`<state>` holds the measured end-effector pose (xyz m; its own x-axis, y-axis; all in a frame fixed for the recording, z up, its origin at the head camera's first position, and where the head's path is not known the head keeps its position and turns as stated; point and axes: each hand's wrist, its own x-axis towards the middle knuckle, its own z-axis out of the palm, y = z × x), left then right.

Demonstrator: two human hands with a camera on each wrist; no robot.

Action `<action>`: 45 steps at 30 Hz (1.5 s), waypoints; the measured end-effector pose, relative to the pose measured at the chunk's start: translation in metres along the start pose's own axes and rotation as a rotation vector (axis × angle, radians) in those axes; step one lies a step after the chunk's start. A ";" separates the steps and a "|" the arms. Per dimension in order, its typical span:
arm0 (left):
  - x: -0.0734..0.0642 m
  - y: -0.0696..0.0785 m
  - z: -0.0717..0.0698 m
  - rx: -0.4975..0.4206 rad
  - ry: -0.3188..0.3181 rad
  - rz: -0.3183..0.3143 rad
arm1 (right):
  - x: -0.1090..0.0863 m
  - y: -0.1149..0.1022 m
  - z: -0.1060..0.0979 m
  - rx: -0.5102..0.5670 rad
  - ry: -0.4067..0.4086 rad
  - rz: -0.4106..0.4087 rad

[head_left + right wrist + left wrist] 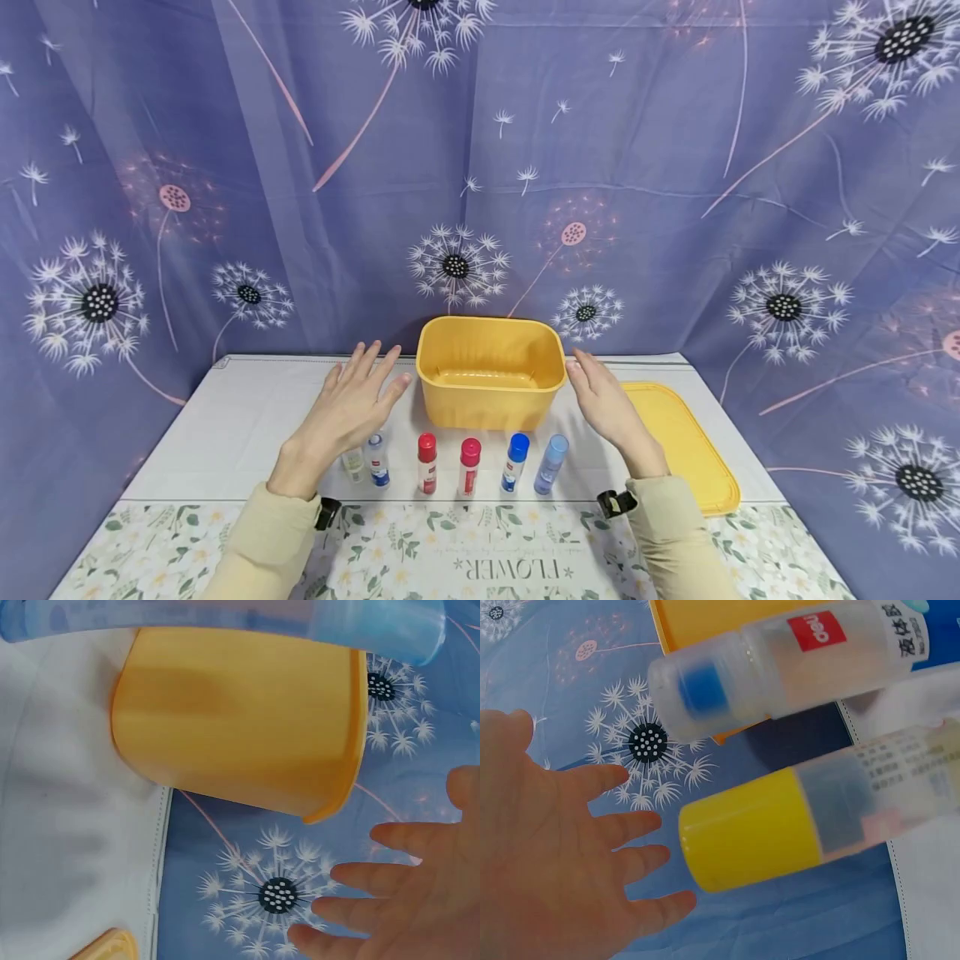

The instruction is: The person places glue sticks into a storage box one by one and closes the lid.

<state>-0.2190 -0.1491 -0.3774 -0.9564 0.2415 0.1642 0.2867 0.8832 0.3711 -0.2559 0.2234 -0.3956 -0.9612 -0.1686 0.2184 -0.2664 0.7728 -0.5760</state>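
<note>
A yellow plastic bin stands at the back of the table, its inside bare. My left hand hovers left of it, fingers straight and spread, holding nothing. Right of the bin my right hand is also straight-fingered and holds nothing. A row of upright glue bottles stands in front: a clear-capped one, two red-capped ones, a blue-capped one and a light blue one. Partly hidden under my left hand is a yellow-capped bottle. The light blue bottle crosses the right wrist view's top.
A yellow lid lies flat on the right, partly behind my right forearm. White cloth covers the back of the table, with a floral cloth along the front. A dandelion-print curtain hangs behind and at the sides.
</note>
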 end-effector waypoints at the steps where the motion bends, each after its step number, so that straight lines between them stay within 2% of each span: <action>1: 0.000 0.000 0.000 -0.003 0.000 0.002 | 0.001 0.001 0.000 0.027 0.000 0.013; 7: -0.002 0.003 0.001 -0.017 0.000 0.008 | 0.011 0.011 0.001 0.124 -0.005 0.100; 15: -0.005 0.006 0.002 -0.032 0.012 0.022 | 0.032 0.026 0.003 0.326 0.044 0.118; 19: -0.007 0.008 0.003 -0.036 0.022 0.036 | 0.041 0.030 0.006 0.439 0.042 0.149; 22: -0.009 0.010 0.003 -0.042 0.024 0.044 | 0.047 0.032 0.007 0.480 0.034 0.182; 30: -0.012 0.021 0.007 -0.046 0.046 0.088 | 0.058 0.033 0.014 0.431 0.023 0.208; 37: -0.015 0.035 0.011 -0.051 0.071 0.154 | 0.064 0.033 0.020 0.408 0.036 0.207; 45: -0.017 0.052 0.015 -0.034 0.035 0.183 | 0.068 0.031 0.023 0.365 0.061 0.222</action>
<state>-0.1887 -0.1016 -0.3748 -0.8858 0.3820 0.2634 0.4578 0.8118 0.3625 -0.3308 0.2213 -0.4170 -0.9949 0.0223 0.0980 -0.0724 0.5171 -0.8529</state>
